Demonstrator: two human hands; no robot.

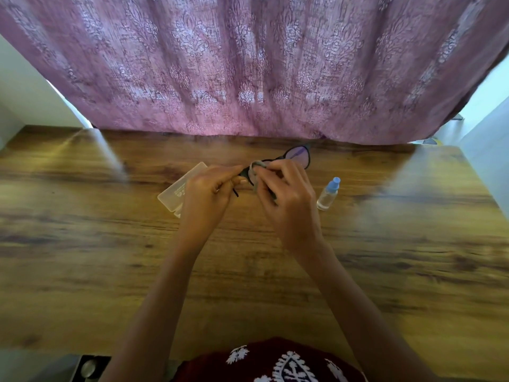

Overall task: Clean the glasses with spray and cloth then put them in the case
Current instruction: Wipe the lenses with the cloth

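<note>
Glasses (296,157) dark-rimmed, purple-tinted | left hand (208,194) fingers pinch frame | right hand (287,205) presses grey cloth (256,172)

Both hands hold glasses (296,157) above table (110,257); right hand (286,199) presses cloth (256,172) on lens.

I see both forearms reach up from the bottom edge and meet at centre frame. My left hand (209,191) is curled in a pinch; my right hand (286,199) is closed, fingers bent, knuckles up.
</note>
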